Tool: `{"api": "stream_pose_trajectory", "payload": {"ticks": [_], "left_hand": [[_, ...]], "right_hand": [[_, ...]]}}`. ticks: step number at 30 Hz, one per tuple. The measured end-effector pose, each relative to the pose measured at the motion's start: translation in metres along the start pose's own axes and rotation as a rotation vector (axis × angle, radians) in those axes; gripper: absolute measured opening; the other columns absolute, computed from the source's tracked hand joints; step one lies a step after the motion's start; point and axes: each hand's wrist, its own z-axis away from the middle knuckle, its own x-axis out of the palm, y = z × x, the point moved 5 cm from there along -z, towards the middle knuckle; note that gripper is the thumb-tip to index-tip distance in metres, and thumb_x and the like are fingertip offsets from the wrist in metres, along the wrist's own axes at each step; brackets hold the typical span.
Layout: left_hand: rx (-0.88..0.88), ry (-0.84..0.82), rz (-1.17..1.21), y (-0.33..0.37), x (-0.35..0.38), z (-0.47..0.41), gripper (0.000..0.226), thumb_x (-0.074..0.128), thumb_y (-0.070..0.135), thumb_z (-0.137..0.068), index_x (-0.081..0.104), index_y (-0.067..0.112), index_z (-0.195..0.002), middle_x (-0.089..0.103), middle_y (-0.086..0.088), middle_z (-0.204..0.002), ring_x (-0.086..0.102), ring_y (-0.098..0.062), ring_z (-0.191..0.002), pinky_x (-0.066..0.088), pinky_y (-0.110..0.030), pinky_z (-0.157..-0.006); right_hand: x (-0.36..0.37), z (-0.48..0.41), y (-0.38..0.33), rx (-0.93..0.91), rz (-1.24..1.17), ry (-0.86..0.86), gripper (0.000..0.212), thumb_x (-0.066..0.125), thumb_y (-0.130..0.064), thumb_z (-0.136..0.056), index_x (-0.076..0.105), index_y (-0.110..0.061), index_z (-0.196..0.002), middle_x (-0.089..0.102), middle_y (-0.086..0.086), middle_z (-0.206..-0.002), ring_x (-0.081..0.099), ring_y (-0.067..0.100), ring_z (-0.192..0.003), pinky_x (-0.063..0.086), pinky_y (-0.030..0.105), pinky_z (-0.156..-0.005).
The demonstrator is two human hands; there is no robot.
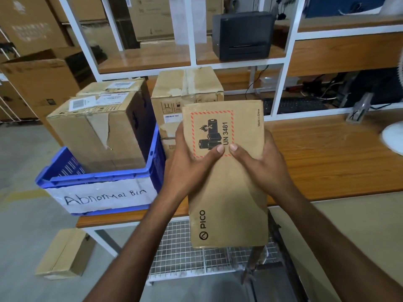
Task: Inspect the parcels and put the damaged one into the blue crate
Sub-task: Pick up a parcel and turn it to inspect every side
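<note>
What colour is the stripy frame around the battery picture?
The frame is red dashes, best seen in the head view.

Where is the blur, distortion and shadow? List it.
Head view: the held parcel is sharp, its print legible; the cartons at top left and the fan at the right edge are soft; the white shelf posts lean from wide-angle distortion; the right hand casts a soft shadow on the parcel.

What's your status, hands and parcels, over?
Left hand and right hand grip the PICO parcel. No damage visible on its face. Torn box sits in blue crate, filling most of it.
</note>
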Motion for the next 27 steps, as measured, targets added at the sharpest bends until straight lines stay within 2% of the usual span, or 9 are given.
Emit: {"api": "stream_pose_trajectory", "payload": {"ticks": [3,5,9,11,13,16,20,23,27], "left_hand": [[0.02,0.049,-0.002,0.006,0.001,0.002,0.084,0.081,0.06,-0.081,0.035,0.044,-0.15,0.061,0.042,-0.109,0.062,0.012,-0.105,0.052,-0.029,-0.095],[0.025,0.049,-0.008,0.008,0.001,0.0,0.084,0.079,0.061,-0.083,0.034,0.043,-0.151,0.062,0.038,-0.114,0.062,0.004,-0.109,0.05,-0.03,-0.097],[-0.045,-0.214,0.072,-0.007,0.001,-0.001,0.102,0.088,0.051,-0.078,0.016,0.037,-0.15,0.057,0.019,-0.141,0.061,-0.005,-0.127,0.053,-0.042,-0.107],[-0.102,-0.319,0.106,-0.019,0.0,0.013,0.1,0.092,0.041,-0.078,0.017,0.034,-0.144,0.05,0.019,-0.14,0.06,0.003,-0.124,0.055,-0.036,-0.106],[-0.119,-0.329,0.114,-0.028,0.002,0.031,0.095,0.09,0.037,-0.078,0.023,0.029,-0.144,0.048,0.026,-0.136,0.059,0.012,-0.118,0.055,-0.028,-0.104],[-0.104,-0.202,0.132,-0.032,0.005,0.045,0.089,0.089,0.045,-0.079,0.033,0.037,-0.147,0.06,0.03,-0.13,0.062,0.009,-0.115,0.056,-0.033,-0.101],[-0.088,-0.071,0.08,-0.029,0.008,0.041,0.084,0.086,0.054,-0.079,0.038,0.043,-0.147,0.062,0.029,-0.13,0.063,-0.001,-0.119,0.054,-0.041,-0.103],[-0.107,-0.213,0.04,-0.034,0.005,0.05,0.097,0.086,0.058,-0.077,0.024,0.041,-0.15,0.051,0.037,-0.131,0.06,0.002,-0.121,0.054,-0.037,-0.101],[-0.153,-0.459,0.01,-0.051,0.006,0.087,0.11,0.093,0.034,-0.075,0.009,0.045,-0.145,0.04,0.043,-0.129,0.051,0.03,-0.106,0.055,-0.011,-0.083]], "right_hand": [[0.0,0.0,-0.009,-0.023,0.033,0.036,0.064,0.076,-0.054,-0.087,0.05,-0.03,-0.141,0.058,-0.034,-0.104,0.062,-0.004,-0.102,0.052,0.027,-0.087],[0.0,-0.005,-0.012,-0.014,0.045,0.006,0.068,0.075,-0.059,-0.087,0.047,-0.032,-0.142,0.06,-0.028,-0.111,0.064,0.004,-0.11,0.055,0.037,-0.095],[-0.004,0.0,-0.001,0.065,-0.115,-0.209,0.093,0.083,-0.044,-0.086,0.018,-0.043,-0.152,0.06,-0.022,-0.125,0.064,0.009,-0.117,0.056,0.047,-0.102],[-0.003,0.014,0.009,0.109,-0.152,-0.252,0.099,0.084,-0.042,-0.083,0.012,-0.042,-0.151,0.062,-0.02,-0.122,0.067,0.009,-0.111,0.056,0.048,-0.102],[0.0,0.03,0.021,0.158,-0.169,-0.222,0.096,0.081,-0.051,-0.077,0.021,-0.038,-0.15,0.066,-0.026,-0.112,0.07,0.001,-0.103,0.058,0.04,-0.097],[0.007,0.039,0.027,0.14,-0.149,-0.102,0.072,0.081,-0.052,-0.081,0.04,-0.037,-0.138,0.068,-0.028,-0.106,0.067,-0.011,-0.096,0.055,0.024,-0.084],[0.008,0.028,0.019,0.097,-0.096,0.012,0.055,0.079,-0.054,-0.085,0.048,-0.039,-0.128,0.066,-0.026,-0.107,0.065,-0.005,-0.101,0.056,0.032,-0.09],[0.005,0.038,0.027,0.156,-0.16,-0.131,0.08,0.082,-0.055,-0.081,0.038,-0.038,-0.145,0.064,-0.025,-0.118,0.066,-0.001,-0.106,0.056,0.031,-0.09],[0.001,0.076,0.047,0.245,-0.137,-0.282,0.109,0.091,-0.056,-0.064,0.026,-0.037,-0.15,0.061,-0.021,-0.126,0.066,0.004,-0.111,0.058,0.033,-0.09]]}}
